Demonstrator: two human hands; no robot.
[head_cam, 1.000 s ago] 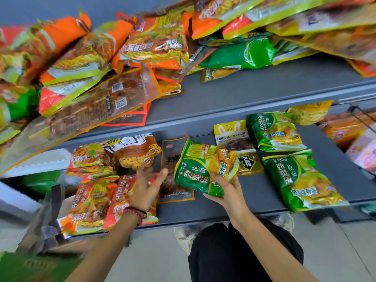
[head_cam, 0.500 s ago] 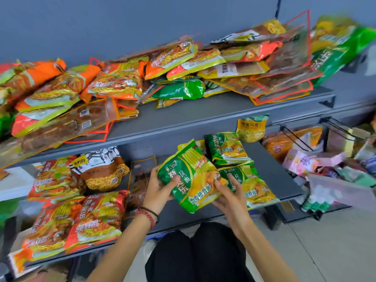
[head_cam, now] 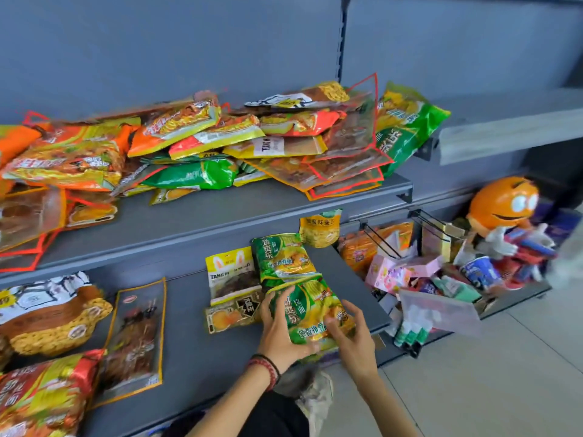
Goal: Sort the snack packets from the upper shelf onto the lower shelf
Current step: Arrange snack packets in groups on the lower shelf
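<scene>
Head view, the only camera.

I see both hands on one green packet [head_cam: 310,310], at the right front of the lower shelf [head_cam: 195,357].
- The left hand [head_cam: 277,329]: grip clamped on the packet's left edge, thumb lying over its top face, the other fingers hidden beneath.
- The right hand [head_cam: 351,337]: grip clamped on the packet's lower right corner, fingertips curled onto the printed face.
- The packet sits low over the shelf, slightly tilted. I cannot tell whether its underside touches the shelf.

Neighbours on the lower shelf:
- A second green packet [head_cam: 282,257] lies flat just behind the held one, its near edge overlapped by it.
- To the left is a yellow rabbit-print packet [head_cam: 232,275], with a dark packet [head_cam: 233,313] overlapping its near end, just beside my left thumb.
- A small yellow packet [head_cam: 320,228] stands at the right rear.
- Well to the left lie a clear orange-bordered packet [head_cam: 135,329], a brown-and-white packet [head_cam: 50,313] and red-and-yellow packets [head_cam: 41,395].

The upper shelf [head_cam: 220,212] carries a heap of snack packets [head_cam: 202,134]: orange, yellow, green and clear ones, overlapping across its width.

Other: a beaded bracelet [head_cam: 265,370] on the left wrist. On the neighbouring low shelf to the right are a pink box [head_cam: 388,272] and an orange figure [head_cam: 501,203].
</scene>
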